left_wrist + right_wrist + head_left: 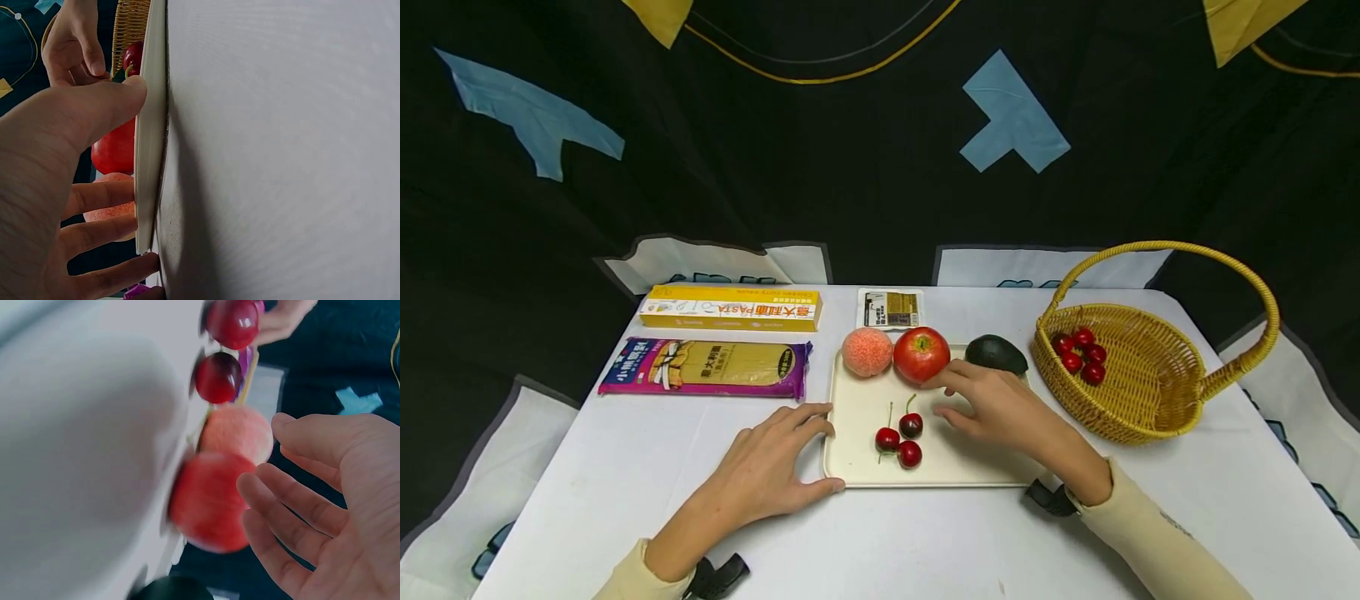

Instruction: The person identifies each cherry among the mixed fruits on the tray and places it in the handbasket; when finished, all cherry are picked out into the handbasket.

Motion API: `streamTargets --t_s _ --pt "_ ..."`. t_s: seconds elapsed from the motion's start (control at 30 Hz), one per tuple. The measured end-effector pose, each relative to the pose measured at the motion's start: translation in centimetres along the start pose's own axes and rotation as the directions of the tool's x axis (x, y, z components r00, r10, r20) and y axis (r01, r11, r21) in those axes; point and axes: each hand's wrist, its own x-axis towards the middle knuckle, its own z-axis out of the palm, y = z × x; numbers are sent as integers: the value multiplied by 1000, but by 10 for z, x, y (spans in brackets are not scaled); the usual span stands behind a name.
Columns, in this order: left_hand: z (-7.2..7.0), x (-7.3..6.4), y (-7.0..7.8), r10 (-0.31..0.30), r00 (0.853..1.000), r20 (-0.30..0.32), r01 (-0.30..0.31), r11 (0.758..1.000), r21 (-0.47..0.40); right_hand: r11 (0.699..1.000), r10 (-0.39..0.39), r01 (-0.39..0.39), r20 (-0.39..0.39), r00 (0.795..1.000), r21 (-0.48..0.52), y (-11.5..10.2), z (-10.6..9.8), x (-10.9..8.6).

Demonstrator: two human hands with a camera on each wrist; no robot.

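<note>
A cream tray (955,467) holds a red apple (921,354), a peach-coloured round fruit (867,351), a dark avocado (997,353) and three cherries (910,454). My left hand (775,462) is at the tray's left side, fingers spread along the edge. In the left wrist view its thumb (128,97) touches the tray's rim. Above the tray's right half, my right hand (1000,408) reaches toward the apple with loosely bent fingers and nothing between them. The right wrist view shows its fingertips close to the apple (212,503); whether they touch it I cannot tell.
To the right stands a wicker basket (1150,375) with a tall handle and several cherries (1092,354) inside. A yellow pasta box (730,308) and a purple pasta packet (707,367) lie at the left. Behind the tray is a small flat packet (891,308).
</note>
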Motion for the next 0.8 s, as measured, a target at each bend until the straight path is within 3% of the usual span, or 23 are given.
streamTargets --t_s 0.33,0.8 --pt "1 0 -1 7 1000 -5 -7 1000 -4 999 -23 17 126 992 44 -12 17 5" --pt "1 0 0 1 1000 -4 -1 1000 -18 995 -11 -6 181 983 95 -14 27 7"
